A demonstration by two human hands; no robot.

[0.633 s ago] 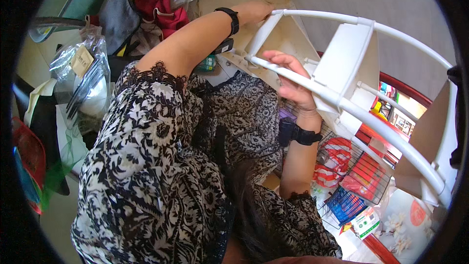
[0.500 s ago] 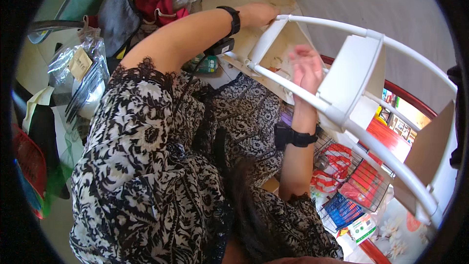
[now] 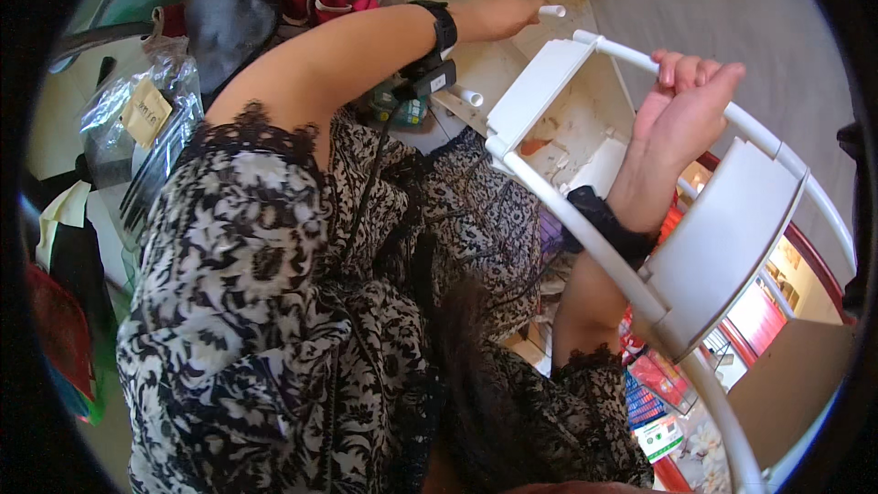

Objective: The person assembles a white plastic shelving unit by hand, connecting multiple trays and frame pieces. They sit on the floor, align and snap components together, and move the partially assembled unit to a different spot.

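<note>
My right hand (image 3: 681,114) reaches through a white tubular rack (image 3: 626,297), fingers wrapped round its far rail. White panels (image 3: 732,247) span between the rack's rails, and the rack is tilted. My left hand (image 3: 498,16) is stretched out ahead, closed at a white tube (image 3: 551,11) whose open end points toward the rack. A second open tube end (image 3: 468,96) shows below that hand. Both tube ends stand apart from the rack. My left fingertips and most of the piece they hold are hidden.
Clear plastic packaging (image 3: 137,119) and a grey and red bag (image 3: 224,27) lie at the left. A small green package (image 3: 398,110) sits below my left wrist. Wire baskets with red and blue goods (image 3: 654,384) stand beyond the rack, lower right. A grey wall (image 3: 713,0) rises behind.
The rack has come away from the tube ends by my left hand and shifted right and down. My right hand, open before, has moved up and right and gripped the far rail.
</note>
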